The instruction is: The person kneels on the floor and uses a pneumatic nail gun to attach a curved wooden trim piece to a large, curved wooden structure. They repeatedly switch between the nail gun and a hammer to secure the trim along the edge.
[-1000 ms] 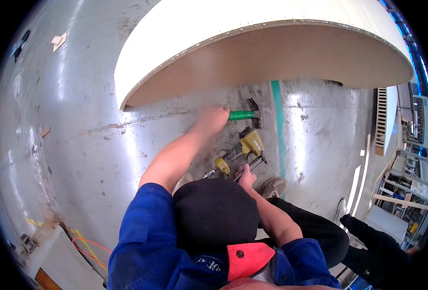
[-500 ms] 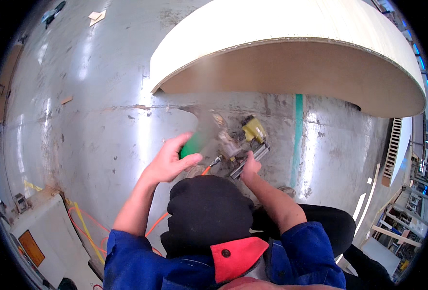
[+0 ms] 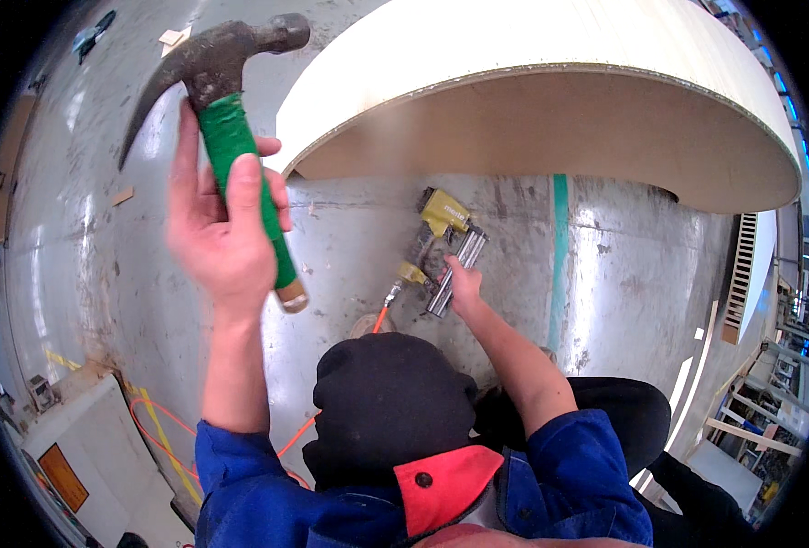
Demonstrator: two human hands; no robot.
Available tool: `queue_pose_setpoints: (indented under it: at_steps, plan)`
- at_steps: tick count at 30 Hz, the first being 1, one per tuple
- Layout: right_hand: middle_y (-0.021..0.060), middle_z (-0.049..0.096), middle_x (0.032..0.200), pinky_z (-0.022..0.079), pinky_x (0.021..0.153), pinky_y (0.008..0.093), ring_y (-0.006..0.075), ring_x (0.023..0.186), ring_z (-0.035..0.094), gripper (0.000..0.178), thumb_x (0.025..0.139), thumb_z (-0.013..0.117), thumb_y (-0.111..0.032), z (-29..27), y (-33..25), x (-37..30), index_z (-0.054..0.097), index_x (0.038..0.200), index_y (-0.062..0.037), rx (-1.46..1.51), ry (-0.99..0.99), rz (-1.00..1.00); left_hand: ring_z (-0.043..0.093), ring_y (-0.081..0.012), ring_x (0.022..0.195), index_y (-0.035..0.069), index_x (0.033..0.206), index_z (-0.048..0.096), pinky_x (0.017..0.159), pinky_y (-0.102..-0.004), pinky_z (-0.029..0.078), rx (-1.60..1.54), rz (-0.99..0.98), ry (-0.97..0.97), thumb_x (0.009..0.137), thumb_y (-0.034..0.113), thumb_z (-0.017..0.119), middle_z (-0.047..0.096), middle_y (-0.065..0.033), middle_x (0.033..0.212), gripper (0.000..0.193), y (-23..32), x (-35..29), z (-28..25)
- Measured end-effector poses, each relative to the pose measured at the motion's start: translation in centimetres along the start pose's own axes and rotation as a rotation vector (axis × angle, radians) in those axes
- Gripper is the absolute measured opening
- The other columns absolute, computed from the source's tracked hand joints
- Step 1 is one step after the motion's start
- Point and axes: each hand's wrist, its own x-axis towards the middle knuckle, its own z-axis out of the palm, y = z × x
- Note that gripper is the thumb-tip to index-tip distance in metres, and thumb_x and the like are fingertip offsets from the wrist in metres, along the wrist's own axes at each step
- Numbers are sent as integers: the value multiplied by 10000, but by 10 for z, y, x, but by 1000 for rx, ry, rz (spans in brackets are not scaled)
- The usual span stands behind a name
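Observation:
My left hand (image 3: pixel 231 215) is raised at the left, its fingers closed round the handle of a claw hammer (image 3: pixel 229 128). The handle is wrapped in green tape with a bare wooden end, and the dark metal head points up and away. Low in the middle, my right hand (image 3: pixel 464 281) grips a yellow and grey nail gun (image 3: pixel 445 212) at its silver magazine. An orange air hose (image 3: pixel 380 320) joins the nail gun through a metal coupling. Some fingers of my right hand are hidden behind the magazine.
A large curved panel structure (image 3: pixel 550 119), white outside and brown inside, stands ahead of me on the grey floor (image 3: pixel 331 228). A green stripe (image 3: pixel 560 274) runs across the floor. A white cabinet (image 3: pixel 98 447) stands lower left; a slatted panel (image 3: pixel 742 274) and cluttered racks (image 3: pixel 779 393) are at right.
My left hand has lifted the hammer up and to the left, away from the nail gun. My right hand and the nail gun have shifted slightly left, with the nail gun now turned more upright.

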Motion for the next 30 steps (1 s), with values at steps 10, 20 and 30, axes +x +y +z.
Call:
queue_pose_setpoints:
  at_steps: [10,20,30]
  plan:
    - [73,595,680,501,500,332,191,532,595,226,809,730,-195,-1,3,1,605,834,-8,-1,21,-37,541,-81,527,55,1497,366,432,-232,446,-64,-97,63,971,71,577,671,-107,835,567,-17,0,24]
    - [76,608,690,497,509,320,183,533,594,218,814,714,-196,2,-5,-2,615,842,-4,-37,20,-46,550,-87,542,35,1527,273,421,-240,443,-71,-114,116,986,66,544,643,-104,806,605,-3,-2,28]
    - [80,609,693,504,511,326,192,531,594,211,806,717,-177,3,-5,-9,610,850,1,-25,26,3,524,-64,524,73,1466,439,441,-219,422,23,-193,-182,958,89,599,619,-45,745,533,-5,-1,36]
